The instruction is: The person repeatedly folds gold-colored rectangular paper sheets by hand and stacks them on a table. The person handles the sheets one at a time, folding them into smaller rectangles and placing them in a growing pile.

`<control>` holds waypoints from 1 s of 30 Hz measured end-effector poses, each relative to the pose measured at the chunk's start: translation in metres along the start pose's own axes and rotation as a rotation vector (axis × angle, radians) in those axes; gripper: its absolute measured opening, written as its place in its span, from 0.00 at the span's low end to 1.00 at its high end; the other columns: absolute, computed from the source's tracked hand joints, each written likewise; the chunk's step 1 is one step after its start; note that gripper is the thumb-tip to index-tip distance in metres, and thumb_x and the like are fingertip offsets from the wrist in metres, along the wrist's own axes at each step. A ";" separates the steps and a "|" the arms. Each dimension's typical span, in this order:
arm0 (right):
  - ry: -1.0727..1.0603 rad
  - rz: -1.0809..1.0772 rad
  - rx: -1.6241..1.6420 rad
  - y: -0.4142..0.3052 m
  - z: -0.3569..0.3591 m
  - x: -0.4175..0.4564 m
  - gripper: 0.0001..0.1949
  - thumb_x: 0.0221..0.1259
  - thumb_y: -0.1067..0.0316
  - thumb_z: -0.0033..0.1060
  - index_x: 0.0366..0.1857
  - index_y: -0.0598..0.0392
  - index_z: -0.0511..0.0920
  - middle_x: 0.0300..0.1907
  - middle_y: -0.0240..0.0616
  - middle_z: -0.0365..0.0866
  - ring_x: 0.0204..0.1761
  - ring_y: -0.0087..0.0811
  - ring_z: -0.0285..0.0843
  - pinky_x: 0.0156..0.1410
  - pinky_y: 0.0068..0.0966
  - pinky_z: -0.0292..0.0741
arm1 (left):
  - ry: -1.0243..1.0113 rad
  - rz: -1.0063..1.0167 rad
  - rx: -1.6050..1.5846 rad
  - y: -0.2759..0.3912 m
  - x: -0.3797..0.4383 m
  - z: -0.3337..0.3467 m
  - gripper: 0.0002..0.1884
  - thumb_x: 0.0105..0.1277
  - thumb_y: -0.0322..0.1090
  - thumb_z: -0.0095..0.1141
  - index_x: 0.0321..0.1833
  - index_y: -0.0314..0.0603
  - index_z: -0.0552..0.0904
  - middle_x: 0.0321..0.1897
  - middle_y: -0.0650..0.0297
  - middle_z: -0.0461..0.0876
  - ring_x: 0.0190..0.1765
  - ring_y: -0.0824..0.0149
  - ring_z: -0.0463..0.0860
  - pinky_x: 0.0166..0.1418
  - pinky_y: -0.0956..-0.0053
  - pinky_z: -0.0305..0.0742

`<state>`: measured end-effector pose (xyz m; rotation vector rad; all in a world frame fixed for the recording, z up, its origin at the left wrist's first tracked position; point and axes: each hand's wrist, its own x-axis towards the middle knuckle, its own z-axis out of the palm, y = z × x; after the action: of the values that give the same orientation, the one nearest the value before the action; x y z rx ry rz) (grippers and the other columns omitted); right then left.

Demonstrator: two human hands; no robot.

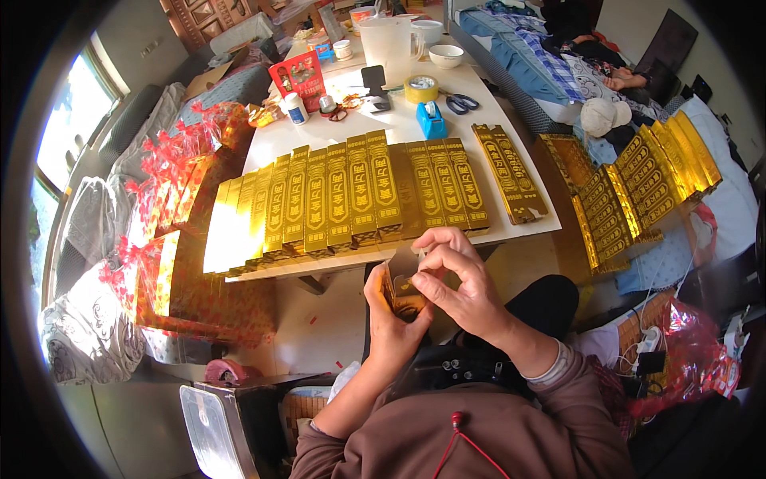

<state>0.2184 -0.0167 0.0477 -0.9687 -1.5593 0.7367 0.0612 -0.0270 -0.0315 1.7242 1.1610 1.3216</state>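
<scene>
My left hand (386, 329) grips a gold cardboard box (409, 297) with its end flaps raised, held over my lap in front of the table edge. At the upper right of that opening, my right hand (458, 281) has thumb and fingertips on a flap. Beyond my hands a long row of gold boxes (338, 194) stands side by side on the white table (335, 129). Flat-looking gold cartons (508, 173) lie stacked at the table's right corner.
A blue tape dispenser (431, 121), a roll of tape (421, 88) and scissors (462, 103) lie behind the row. Red-wrapped gold packages (197, 293) are piled at left. More gold boxes (634, 185) stand at right. A person (622, 78) is on the bed (526, 57).
</scene>
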 end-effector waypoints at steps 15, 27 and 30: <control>-0.053 0.072 0.056 0.001 0.007 -0.002 0.07 0.64 0.76 0.63 0.38 0.55 0.72 0.40 0.34 0.67 0.38 0.26 0.70 0.45 0.27 0.72 | 0.221 0.349 0.198 -0.009 -0.006 0.007 0.55 0.52 0.26 0.81 0.78 0.38 0.55 0.72 0.47 0.60 0.73 0.48 0.67 0.79 0.55 0.61; -0.201 -0.023 0.162 -0.016 0.012 -0.016 0.14 0.71 0.69 0.67 0.54 0.55 0.74 0.63 0.40 0.70 0.40 0.18 0.74 0.40 0.16 0.76 | 0.172 0.190 -0.232 0.002 -0.007 -0.033 0.31 0.66 0.38 0.68 0.67 0.34 0.68 0.69 0.48 0.71 0.67 0.54 0.76 0.74 0.60 0.68; -0.207 0.092 0.261 -0.016 0.011 -0.022 0.24 0.71 0.73 0.66 0.67 0.56 0.67 0.66 0.40 0.70 0.40 0.17 0.75 0.42 0.16 0.77 | -0.004 0.185 -0.295 0.000 -0.001 -0.048 0.28 0.65 0.38 0.67 0.64 0.36 0.71 0.66 0.47 0.74 0.68 0.53 0.76 0.75 0.57 0.68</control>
<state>0.2060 -0.0432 0.0494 -0.7932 -1.5544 1.1052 0.0145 -0.0283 -0.0192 1.6434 0.7723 1.5143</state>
